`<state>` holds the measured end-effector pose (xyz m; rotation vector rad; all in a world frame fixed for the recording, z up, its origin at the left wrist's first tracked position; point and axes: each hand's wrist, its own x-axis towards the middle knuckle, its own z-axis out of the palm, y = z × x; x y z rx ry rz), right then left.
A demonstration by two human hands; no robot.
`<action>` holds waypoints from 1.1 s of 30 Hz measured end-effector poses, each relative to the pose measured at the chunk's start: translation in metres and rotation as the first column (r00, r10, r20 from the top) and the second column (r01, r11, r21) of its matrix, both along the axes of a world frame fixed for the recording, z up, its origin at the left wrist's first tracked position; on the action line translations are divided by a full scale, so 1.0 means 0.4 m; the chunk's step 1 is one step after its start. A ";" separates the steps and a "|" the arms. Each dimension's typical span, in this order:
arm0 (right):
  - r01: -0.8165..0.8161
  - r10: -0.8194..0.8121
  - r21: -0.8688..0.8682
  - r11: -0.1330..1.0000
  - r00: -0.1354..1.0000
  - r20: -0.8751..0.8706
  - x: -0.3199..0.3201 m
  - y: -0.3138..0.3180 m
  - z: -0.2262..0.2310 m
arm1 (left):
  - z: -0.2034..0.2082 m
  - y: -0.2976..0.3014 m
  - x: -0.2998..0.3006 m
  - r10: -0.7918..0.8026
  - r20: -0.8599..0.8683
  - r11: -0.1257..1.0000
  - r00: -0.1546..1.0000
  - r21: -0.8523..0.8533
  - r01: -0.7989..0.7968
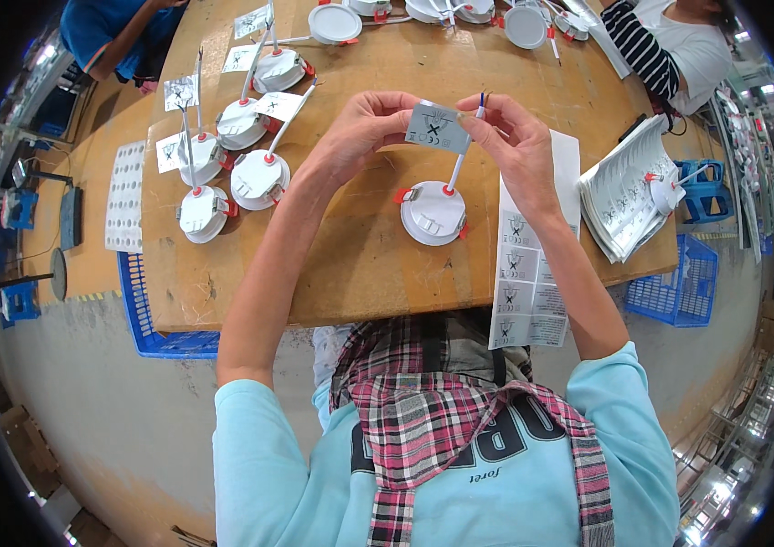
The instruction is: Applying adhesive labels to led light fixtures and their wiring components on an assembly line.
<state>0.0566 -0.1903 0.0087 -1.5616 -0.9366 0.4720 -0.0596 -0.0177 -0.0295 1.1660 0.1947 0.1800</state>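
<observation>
In front of me a round white downlight (433, 217) with red-tipped spring clips lies back side up on the table, and its white cable (458, 167) stands up from a red grommet. My left hand (376, 128) pinches a small silver printed label (434, 126) by its left end. With thumb and fingers, my right hand (513, 137) grips the upper part of the cable, where the label's right edge meets it. Bare wire ends in dark colours stick out above. Whether the label sticks to the cable I cannot tell.
Several downlights (241, 125) with labelled cables stand at the left, more (334, 25) at the far edge. A label sheet (516, 284) hangs over the front edge under my right forearm. Rightward, a stack of sheets (615, 205) carries one downlight (666, 191). Two people sit across.
</observation>
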 end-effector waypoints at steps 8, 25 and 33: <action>-0.023 0.024 0.028 0.999 0.999 -0.043 -0.006 0.003 0.004 | 0.011 -0.002 -0.005 0.023 -0.028 0.999 0.999 0.047 -0.021; -0.052 0.048 -0.031 0.998 0.994 -0.102 -0.018 0.001 0.010 | 0.011 -0.002 -0.002 0.105 -0.041 0.983 0.994 0.156 -0.097; -0.039 0.035 -0.049 0.998 0.996 -0.077 -0.022 0.000 0.017 | 0.019 -0.003 -0.002 0.119 -0.050 0.980 0.992 0.164 -0.109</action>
